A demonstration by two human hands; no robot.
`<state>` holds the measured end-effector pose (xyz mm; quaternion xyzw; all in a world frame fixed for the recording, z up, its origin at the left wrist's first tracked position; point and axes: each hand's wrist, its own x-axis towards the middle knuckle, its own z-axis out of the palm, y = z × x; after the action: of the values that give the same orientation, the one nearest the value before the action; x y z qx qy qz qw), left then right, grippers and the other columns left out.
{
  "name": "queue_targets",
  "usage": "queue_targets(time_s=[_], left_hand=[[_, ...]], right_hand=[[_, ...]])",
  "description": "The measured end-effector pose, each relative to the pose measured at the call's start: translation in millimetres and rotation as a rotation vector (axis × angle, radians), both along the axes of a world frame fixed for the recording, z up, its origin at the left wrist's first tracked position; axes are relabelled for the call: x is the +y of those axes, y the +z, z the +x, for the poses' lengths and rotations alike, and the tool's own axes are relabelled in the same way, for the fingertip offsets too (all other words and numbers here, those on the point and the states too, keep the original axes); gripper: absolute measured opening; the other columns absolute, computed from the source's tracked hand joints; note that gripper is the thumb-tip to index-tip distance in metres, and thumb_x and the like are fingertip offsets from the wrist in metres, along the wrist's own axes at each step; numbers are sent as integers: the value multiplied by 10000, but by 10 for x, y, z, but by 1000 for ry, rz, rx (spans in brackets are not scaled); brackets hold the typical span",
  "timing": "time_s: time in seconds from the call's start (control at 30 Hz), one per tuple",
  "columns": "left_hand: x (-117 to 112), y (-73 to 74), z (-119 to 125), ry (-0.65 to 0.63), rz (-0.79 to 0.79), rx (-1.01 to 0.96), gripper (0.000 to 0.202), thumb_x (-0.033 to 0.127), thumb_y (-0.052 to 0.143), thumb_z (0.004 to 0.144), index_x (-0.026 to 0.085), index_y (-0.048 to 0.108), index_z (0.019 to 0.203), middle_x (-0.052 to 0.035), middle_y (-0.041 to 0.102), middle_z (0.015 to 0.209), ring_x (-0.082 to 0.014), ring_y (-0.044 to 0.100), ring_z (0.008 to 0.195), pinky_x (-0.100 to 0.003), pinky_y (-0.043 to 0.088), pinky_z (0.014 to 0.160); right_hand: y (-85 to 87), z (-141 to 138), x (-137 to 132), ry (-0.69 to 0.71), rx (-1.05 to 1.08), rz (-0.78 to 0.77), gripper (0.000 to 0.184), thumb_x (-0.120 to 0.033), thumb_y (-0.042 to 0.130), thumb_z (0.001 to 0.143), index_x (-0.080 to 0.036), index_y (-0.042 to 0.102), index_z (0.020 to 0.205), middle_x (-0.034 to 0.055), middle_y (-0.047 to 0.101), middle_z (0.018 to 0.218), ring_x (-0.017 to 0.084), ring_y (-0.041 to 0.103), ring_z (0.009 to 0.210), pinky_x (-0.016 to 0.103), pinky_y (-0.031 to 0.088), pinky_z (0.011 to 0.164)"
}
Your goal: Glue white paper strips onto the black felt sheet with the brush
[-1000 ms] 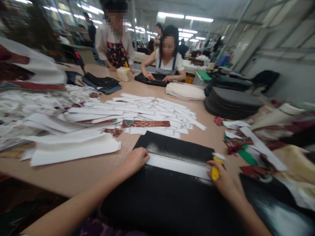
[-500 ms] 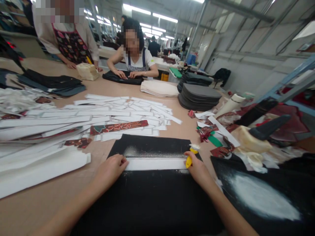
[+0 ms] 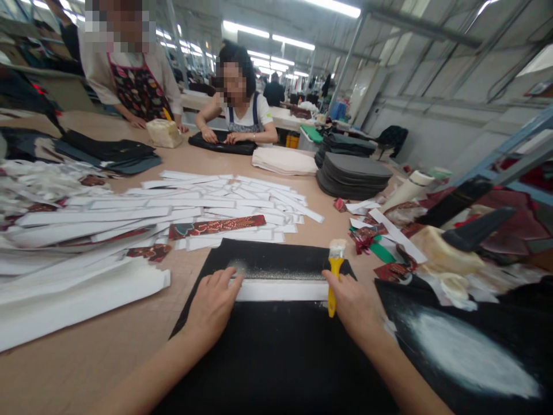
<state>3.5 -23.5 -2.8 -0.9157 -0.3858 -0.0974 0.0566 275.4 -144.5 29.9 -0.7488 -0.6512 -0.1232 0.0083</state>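
A white strip (image 3: pixel 283 290) lies straight across a black sheet (image 3: pixel 276 351) in front of me. Over the strip's left end rests my left hand (image 3: pixel 215 301), its fingers stretched out and nothing gripped in them. At the other end, my right hand (image 3: pixel 352 297) holds a yellow-handled paintbrush (image 3: pixel 332 282) upright, with its pale bristles pointing away from me. Part of that hand's grip is hidden behind the handle. A speckled whitish band runs along the black sheet just beyond the strip.
Many white strips (image 3: pixel 207 202) and a patterned red strip (image 3: pixel 220 226) spread beyond the sheet. A white-smeared black sheet (image 3: pixel 470 351), scraps and a tub with a black-handled tool (image 3: pixel 479 229) lie right. Stacked grey pieces (image 3: pixel 354 173) stand farther back. Two people (image 3: pixel 235 124) work across the table.
My left hand has gone from pinching the strip's left end to lying over it with fingers extended. The brush in my right hand has swung more upright. The view has shifted slightly.
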Motion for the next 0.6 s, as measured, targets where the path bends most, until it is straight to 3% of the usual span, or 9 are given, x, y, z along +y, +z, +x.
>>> queue_targets(time_s=[0.13,0.2,0.27,0.37,0.5,0.53,0.6], left_hand=[[-133,-189,40,-236,8,-99,278,150,404,860,210,585,1063,-75,586,1118,-231,516,1021,-369,432,837],[-173,-281,56,-261,28,-112,263,182,415,866,197,601,1051,-81,608,1074,-232,541,969,-367,458,802],[-188,-353,63,-265,78,-122,267,187,419,865,183,611,1050,-90,616,1063,-244,548,960,-379,470,795],[-190,-412,64,-276,141,-141,280,179,412,864,170,621,1049,-98,622,1065,-250,552,963,-384,481,796],[-187,-427,64,-291,196,-158,301,183,394,864,168,627,1053,-96,631,1058,-247,563,955,-381,494,799],[-185,-431,61,-293,200,-160,304,187,393,863,170,629,1053,-97,633,1056,-249,566,951,-383,496,799],[-169,-454,46,-305,196,-164,314,193,390,854,168,632,1053,-105,635,1048,-257,570,946,-393,500,797]], right_hand=[[223,-386,107,163,464,151,342,-306,428,885,-227,531,1201,57,648,883,175,577,803,270,431,738],[183,-577,248,160,779,201,300,-381,435,874,-227,603,1070,27,655,935,152,587,824,237,437,733],[66,-619,379,85,976,181,278,-396,434,861,-221,639,932,-7,661,827,130,596,728,210,439,647],[-74,-319,379,-164,945,177,242,-372,480,812,-203,653,821,-12,651,713,136,600,672,209,429,611],[-26,221,20,-483,761,315,283,-355,470,791,-148,652,732,60,607,600,192,598,654,256,411,593],[-3,264,-81,-519,726,340,290,-366,470,790,-147,655,745,63,600,595,195,595,648,261,408,593],[7,223,-242,-446,742,339,288,-382,477,787,-163,660,825,52,619,647,182,596,660,252,416,606]])
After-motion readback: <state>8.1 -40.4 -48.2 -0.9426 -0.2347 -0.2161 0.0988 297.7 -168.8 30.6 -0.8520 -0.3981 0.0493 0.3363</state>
